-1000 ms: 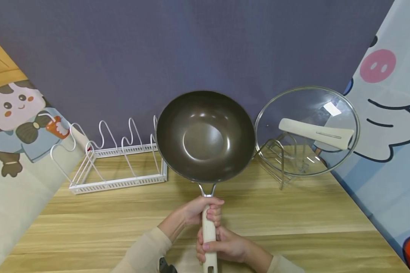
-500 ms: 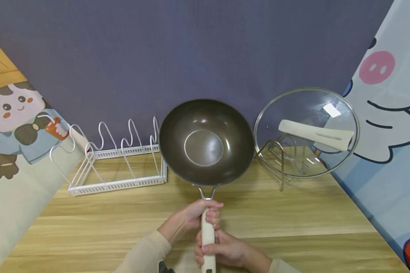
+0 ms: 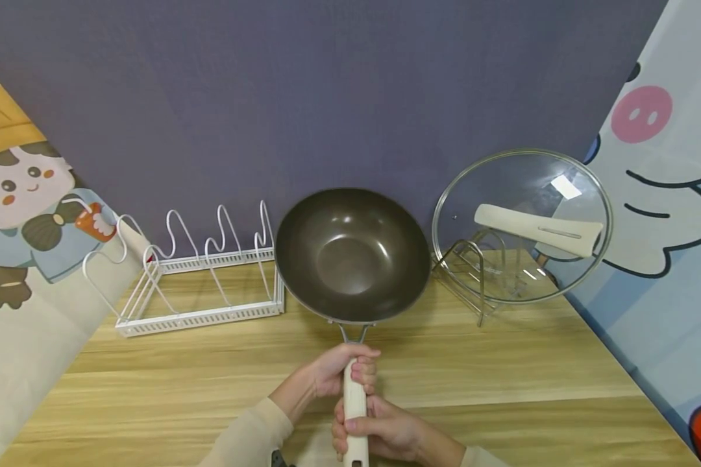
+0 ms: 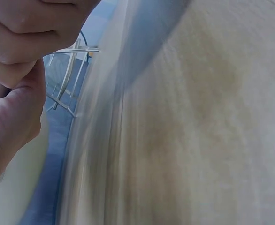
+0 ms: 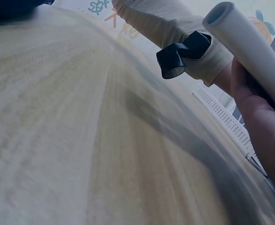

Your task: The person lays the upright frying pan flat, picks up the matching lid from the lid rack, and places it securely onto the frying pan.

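Gripping handle (image 3: 355, 397): both hands (image 3: 337, 371) (image 3: 393, 427); wok interior (image 3: 352, 263): head view only.

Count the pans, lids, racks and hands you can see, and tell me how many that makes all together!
Pan: 1
Lid: 1
Racks: 2 (white rack, metal rack)
Hands: 2 (left hand, right hand)
Total: 6

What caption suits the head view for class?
Left hand and right hand gripping the long cream handle of a round brown wok beside a white metal rack.
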`<state>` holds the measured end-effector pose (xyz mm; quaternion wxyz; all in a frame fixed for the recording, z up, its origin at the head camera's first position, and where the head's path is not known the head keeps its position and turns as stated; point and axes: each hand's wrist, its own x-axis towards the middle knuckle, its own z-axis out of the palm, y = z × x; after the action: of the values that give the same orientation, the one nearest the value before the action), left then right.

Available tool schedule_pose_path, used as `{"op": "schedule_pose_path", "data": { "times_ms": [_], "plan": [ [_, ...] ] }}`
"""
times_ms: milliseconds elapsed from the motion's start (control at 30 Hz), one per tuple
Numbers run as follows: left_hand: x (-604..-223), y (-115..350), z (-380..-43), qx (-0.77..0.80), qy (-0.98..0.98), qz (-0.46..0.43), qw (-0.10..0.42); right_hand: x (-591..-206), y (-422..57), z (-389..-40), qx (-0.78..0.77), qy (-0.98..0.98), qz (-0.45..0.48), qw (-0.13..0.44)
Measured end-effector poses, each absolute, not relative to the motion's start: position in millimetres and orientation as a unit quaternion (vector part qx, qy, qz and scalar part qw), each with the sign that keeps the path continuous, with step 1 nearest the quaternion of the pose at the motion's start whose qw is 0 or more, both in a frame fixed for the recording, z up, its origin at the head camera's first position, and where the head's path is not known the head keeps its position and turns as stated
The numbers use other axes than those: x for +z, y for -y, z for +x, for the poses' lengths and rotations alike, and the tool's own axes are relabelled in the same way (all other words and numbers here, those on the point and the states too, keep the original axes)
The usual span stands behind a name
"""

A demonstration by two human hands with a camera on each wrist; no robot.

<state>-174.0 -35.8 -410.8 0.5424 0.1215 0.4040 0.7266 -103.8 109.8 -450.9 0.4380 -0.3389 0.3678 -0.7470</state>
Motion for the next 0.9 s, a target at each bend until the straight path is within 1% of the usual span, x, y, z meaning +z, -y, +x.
{"op": "schedule_pose_path", "data": {
  "times_ms": [333,900],
  "plan": [
    [-415.7,35.2,-172.7,0.732,-0.394,0.119,0.542,-450.0,-109.0,-100.4,-0.757,-0.355,-0.333,0.436],
    [-419.0,35.6,-171.9,0.738,-0.379,0.106,0.548,-449.6,-108.9,-99.6,-0.756,-0.354,-0.321,0.447]
  ]
}}
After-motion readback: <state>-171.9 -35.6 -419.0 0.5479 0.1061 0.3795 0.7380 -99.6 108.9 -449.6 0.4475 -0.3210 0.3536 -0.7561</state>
